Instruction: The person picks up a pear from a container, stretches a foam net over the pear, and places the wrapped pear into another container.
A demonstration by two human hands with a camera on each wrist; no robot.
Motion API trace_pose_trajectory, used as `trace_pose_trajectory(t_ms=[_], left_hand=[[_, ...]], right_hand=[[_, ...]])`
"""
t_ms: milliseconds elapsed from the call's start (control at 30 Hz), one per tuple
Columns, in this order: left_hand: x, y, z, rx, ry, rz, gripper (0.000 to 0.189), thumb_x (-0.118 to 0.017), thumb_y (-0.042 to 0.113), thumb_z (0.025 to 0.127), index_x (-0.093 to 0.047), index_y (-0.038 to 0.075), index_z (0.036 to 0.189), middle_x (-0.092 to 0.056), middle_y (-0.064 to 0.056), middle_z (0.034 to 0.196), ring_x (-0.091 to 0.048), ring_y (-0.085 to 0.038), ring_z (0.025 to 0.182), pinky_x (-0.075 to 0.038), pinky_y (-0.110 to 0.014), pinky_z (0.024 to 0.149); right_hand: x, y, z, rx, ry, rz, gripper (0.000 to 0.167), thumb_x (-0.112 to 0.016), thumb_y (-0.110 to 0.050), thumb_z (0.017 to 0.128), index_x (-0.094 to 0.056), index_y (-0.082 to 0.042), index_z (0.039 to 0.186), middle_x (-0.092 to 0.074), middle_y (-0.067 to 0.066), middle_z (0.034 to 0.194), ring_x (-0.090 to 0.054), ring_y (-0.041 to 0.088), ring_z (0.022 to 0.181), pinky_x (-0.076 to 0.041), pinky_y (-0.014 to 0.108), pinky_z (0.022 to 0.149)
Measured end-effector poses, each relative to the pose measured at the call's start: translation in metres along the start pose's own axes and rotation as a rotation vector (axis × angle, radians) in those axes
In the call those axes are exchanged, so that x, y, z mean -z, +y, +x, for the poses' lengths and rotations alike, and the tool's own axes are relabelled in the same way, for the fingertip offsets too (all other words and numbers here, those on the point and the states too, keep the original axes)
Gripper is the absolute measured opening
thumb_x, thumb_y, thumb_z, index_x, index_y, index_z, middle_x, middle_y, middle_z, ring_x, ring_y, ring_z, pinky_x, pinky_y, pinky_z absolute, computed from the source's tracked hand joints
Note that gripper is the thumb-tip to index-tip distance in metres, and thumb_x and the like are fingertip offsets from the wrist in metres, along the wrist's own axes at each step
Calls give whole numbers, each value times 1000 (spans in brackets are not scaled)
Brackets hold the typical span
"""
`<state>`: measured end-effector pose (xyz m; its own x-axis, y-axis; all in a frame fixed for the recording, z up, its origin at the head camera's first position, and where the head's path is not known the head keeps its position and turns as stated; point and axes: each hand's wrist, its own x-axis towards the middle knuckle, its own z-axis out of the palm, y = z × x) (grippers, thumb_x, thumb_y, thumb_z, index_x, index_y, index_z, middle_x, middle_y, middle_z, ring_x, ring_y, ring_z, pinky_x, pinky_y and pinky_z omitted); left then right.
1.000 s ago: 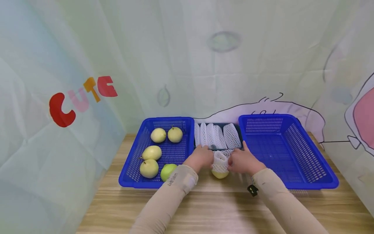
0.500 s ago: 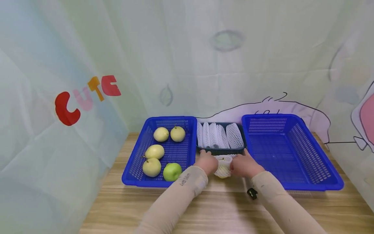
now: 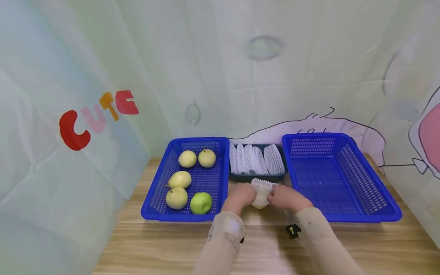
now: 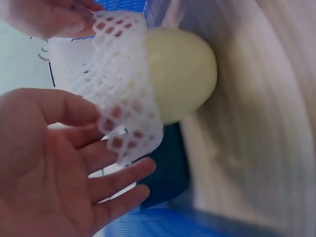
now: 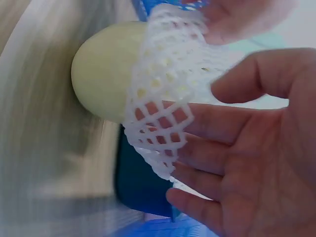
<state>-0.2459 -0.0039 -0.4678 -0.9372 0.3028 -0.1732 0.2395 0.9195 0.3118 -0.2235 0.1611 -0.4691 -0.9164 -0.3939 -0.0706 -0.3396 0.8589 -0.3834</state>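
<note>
Between the two hands, just in front of the small dark box, a pale yellow pear [image 4: 185,74] sits partly inside a white foam net sleeve [image 3: 262,188]. Its rounded lower end sticks out bare. On the left side my left hand [image 3: 242,195] pinches the sleeve, thumb in front and fingers behind the mesh [image 4: 126,94]. My right hand [image 3: 288,197] holds the opposite side; in the right wrist view its fingers [image 5: 212,121] lie behind the mesh, while its thumb stands slightly off it. The head view hides most fingertips.
To the left, a blue basket [image 3: 221,198] contains several pears [image 3: 177,198] and one green apple [image 3: 201,203]. Folded foam nets [image 3: 254,159] fill a dark box [image 3: 256,177] at the centre back. Another blue basket [image 3: 326,187] stands at right, on the wooden table [image 3: 154,244].
The sleeve, earlier lower over the pear with its opening spread, now stands taller and narrower above it. Both hands have shifted slightly, and the left forearm has swung to the right.
</note>
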Motion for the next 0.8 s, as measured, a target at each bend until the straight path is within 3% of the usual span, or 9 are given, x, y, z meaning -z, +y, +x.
trace_pose_trajectory(t_ms=[167, 267, 333, 433, 567, 700, 800], left_hand=[[-9, -4, -1, 99, 187, -225, 25, -45, 19, 92, -53, 2, 109, -64, -20, 93, -61, -34, 83, -47, -44, 72], [-18, -7, 1, 106, 300, -292, 11, -52, 15, 88, -51, 8, 97, -62, -16, 78, -59, -31, 70, -45, -42, 61], [-23, -10, 1, 92, 342, -315, 12, -56, 14, 85, -50, 9, 95, -61, -13, 74, -58, -30, 66, -44, -40, 59], [-29, -13, 1, 74, 368, -369, 16, -59, 12, 84, -50, 8, 97, -63, -10, 76, -59, -28, 67, -45, -38, 60], [-35, -17, 1, 72, 349, -510, 20, -58, 10, 83, -50, 7, 101, -67, -8, 89, -63, -25, 80, -47, -34, 69], [-41, -18, 0, 93, 333, -648, 31, -58, 0, 75, -50, 6, 104, -66, -12, 98, -62, -25, 88, -47, -34, 74], [-47, -16, -2, 122, 356, -723, 38, -57, -6, 69, -50, 6, 104, -65, -12, 100, -60, -25, 89, -47, -34, 74]], right_hand=[[-8, 4, 2, -44, 105, 87, 24, -47, -13, 87, -51, -12, 63, -45, -1, 57, -42, 15, 50, -37, 31, 49], [-12, 3, 3, -110, 165, 115, 26, -50, -14, 85, -48, -13, 59, -43, -2, 54, -39, 15, 49, -34, 30, 47], [-14, 2, 4, -171, 210, 139, 26, -51, -15, 83, -49, -13, 57, -44, -1, 53, -39, 15, 48, -34, 30, 46], [-18, 0, 5, -240, 300, 164, 18, -54, -14, 80, -56, -9, 62, -52, 2, 60, -45, 18, 53, -39, 33, 51], [-24, -1, 5, -292, 381, 204, 7, -58, -9, 76, -61, -3, 79, -60, 7, 71, -53, 23, 63, -44, 39, 61], [-35, -1, 4, -343, 399, 254, 13, -59, -5, 74, -55, -3, 85, -58, 8, 72, -53, 25, 65, -44, 40, 61], [-40, -2, 4, -358, 423, 294, 20, -58, -3, 72, -52, -2, 91, -61, 11, 78, -56, 27, 69, -45, 40, 63]])
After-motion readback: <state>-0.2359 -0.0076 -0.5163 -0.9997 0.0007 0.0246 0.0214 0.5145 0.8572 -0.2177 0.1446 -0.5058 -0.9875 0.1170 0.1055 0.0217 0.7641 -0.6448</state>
